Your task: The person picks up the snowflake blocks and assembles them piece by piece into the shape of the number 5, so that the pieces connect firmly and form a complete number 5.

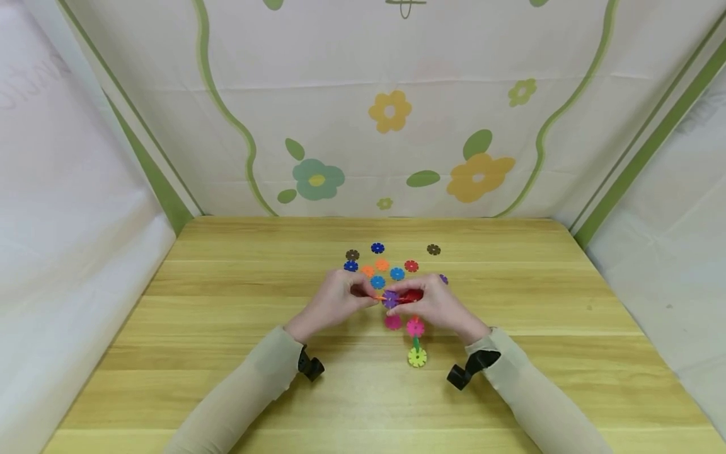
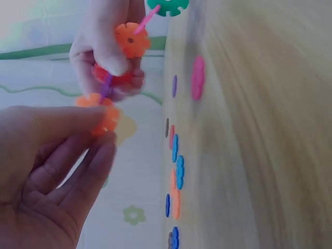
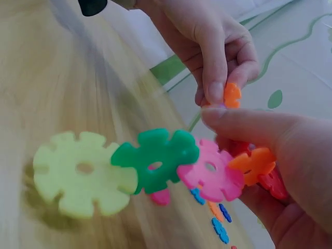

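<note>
My left hand (image 1: 337, 299) pinches an orange notched plastic disc (image 2: 108, 122) between thumb and fingertips. The orange disc meets a purple disc (image 1: 390, 299), seen edge-on in the left wrist view. My right hand (image 1: 435, 307) grips a joined chain of discs, with a red disc (image 2: 118, 79) at its fingers next to the purple one. From the right hand hangs the rest of the chain: another orange disc (image 3: 260, 164), a pink disc (image 3: 220, 179), a green disc (image 3: 150, 168) and a pale yellow disc (image 3: 72, 187). The right fingers partly hide the red pieces.
Loose discs lie flat on the wooden table (image 1: 227, 366) beyond the hands, among them blue (image 1: 377, 248), brown (image 1: 433, 250), red (image 1: 411, 266) and light blue (image 1: 397, 273). A magenta disc (image 1: 393, 322) lies near the right hand. A patterned fabric wall (image 1: 340, 126) stands behind.
</note>
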`<state>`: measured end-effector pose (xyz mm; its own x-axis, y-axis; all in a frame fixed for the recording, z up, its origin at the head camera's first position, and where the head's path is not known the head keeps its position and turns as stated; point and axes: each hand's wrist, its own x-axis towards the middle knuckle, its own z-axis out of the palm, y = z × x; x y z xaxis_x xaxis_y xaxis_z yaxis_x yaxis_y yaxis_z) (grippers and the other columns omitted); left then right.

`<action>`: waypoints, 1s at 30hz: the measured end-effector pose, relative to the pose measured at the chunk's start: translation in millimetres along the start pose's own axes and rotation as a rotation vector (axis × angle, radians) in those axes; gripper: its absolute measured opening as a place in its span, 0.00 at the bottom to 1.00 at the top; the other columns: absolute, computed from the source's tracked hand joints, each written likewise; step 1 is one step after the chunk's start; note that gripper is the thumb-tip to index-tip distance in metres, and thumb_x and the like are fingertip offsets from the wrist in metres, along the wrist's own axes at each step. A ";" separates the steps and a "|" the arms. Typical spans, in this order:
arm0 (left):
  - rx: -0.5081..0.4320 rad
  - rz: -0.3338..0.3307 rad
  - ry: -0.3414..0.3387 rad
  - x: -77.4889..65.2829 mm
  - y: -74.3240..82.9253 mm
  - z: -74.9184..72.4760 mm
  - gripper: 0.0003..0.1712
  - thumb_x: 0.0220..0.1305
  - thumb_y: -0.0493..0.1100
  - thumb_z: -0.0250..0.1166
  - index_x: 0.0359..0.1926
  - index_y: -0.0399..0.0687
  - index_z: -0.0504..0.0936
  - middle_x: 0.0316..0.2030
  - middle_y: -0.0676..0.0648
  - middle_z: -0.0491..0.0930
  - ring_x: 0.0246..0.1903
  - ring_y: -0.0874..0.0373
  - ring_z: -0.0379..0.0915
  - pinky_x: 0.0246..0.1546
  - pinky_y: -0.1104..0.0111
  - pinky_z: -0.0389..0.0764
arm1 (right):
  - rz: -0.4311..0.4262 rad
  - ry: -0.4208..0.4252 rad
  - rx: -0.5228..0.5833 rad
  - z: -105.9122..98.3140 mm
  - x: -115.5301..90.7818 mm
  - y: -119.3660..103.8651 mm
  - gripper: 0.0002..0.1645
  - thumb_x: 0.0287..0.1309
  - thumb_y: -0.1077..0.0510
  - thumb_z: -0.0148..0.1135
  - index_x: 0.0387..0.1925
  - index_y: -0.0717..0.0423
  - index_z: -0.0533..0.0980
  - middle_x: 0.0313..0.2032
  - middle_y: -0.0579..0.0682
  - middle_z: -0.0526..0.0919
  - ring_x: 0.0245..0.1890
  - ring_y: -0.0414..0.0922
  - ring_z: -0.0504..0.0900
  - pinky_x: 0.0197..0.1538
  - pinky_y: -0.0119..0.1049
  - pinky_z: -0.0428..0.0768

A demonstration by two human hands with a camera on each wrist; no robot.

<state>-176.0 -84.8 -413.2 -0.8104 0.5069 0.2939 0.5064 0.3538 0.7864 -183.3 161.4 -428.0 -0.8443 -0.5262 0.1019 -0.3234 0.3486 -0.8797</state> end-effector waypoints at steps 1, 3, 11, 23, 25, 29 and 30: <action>0.003 0.000 -0.008 0.2 0.4 -0.4 0.07 0.58 0.28 0.74 0.29 0.43 0.87 0.28 0.53 0.85 0.29 0.63 0.81 0.34 0.71 0.85 | -0.003 -0.007 0.000 0.2 -0.1 -0.1 0.22 0.54 0.54 0.79 0.51 0.52 0.87 0.43 0.47 0.88 0.35 0.46 0.85 0.35 0.36 0.86; 0.005 0.004 -0.021 0.7 0.8 -1.0 0.07 0.58 0.28 0.75 0.29 0.43 0.87 0.28 0.54 0.85 0.30 0.64 0.81 0.34 0.71 0.85 | -0.007 -0.015 -0.001 0.9 -0.1 0.2 0.22 0.54 0.54 0.79 0.51 0.52 0.87 0.43 0.46 0.88 0.35 0.46 0.85 0.35 0.35 0.85; -0.030 -0.027 -0.011 2.0 -0.6 -1.8 0.05 0.60 0.30 0.74 0.31 0.43 0.87 0.30 0.52 0.85 0.31 0.62 0.82 0.36 0.70 0.85 | 0.045 0.016 0.011 -0.3 1.4 0.1 0.23 0.52 0.53 0.81 0.51 0.52 0.87 0.41 0.48 0.87 0.32 0.46 0.84 0.32 0.34 0.85; -0.064 -0.065 0.090 4.7 -2.4 -0.3 0.05 0.60 0.32 0.75 0.31 0.43 0.87 0.30 0.52 0.85 0.31 0.62 0.82 0.36 0.69 0.86 | 0.078 0.091 0.112 -5.8 3.6 -5.6 0.26 0.52 0.59 0.80 0.54 0.58 0.84 0.44 0.52 0.87 0.42 0.48 0.86 0.43 0.36 0.86; -0.055 -0.068 0.101 5.0 -2.3 0.0 0.05 0.59 0.32 0.75 0.31 0.44 0.87 0.30 0.53 0.84 0.30 0.63 0.82 0.36 0.70 0.85 | 0.075 0.097 0.089 -6.6 3.5 -6.4 0.24 0.52 0.57 0.81 0.52 0.56 0.85 0.43 0.51 0.87 0.41 0.48 0.86 0.43 0.35 0.86; -0.036 -0.078 0.099 5.9 -0.3 -0.2 0.05 0.59 0.33 0.76 0.32 0.45 0.87 0.30 0.55 0.84 0.31 0.63 0.82 0.36 0.70 0.85 | 0.059 0.107 0.077 -7.2 3.8 -4.2 0.23 0.51 0.55 0.81 0.50 0.54 0.86 0.41 0.50 0.87 0.40 0.48 0.87 0.42 0.36 0.86; -0.035 -0.081 0.097 6.3 0.3 -0.8 0.05 0.59 0.33 0.76 0.32 0.45 0.87 0.30 0.55 0.84 0.31 0.63 0.82 0.36 0.70 0.85 | 0.052 0.109 0.079 -7.4 3.6 -3.6 0.23 0.52 0.55 0.81 0.50 0.54 0.86 0.41 0.50 0.87 0.40 0.48 0.87 0.42 0.37 0.86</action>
<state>-181.3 -82.1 -410.7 -0.8739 0.3984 0.2785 0.4287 0.3619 0.8278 -188.3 164.0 -421.1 -0.9019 -0.4198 0.1014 -0.2469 0.3086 -0.9186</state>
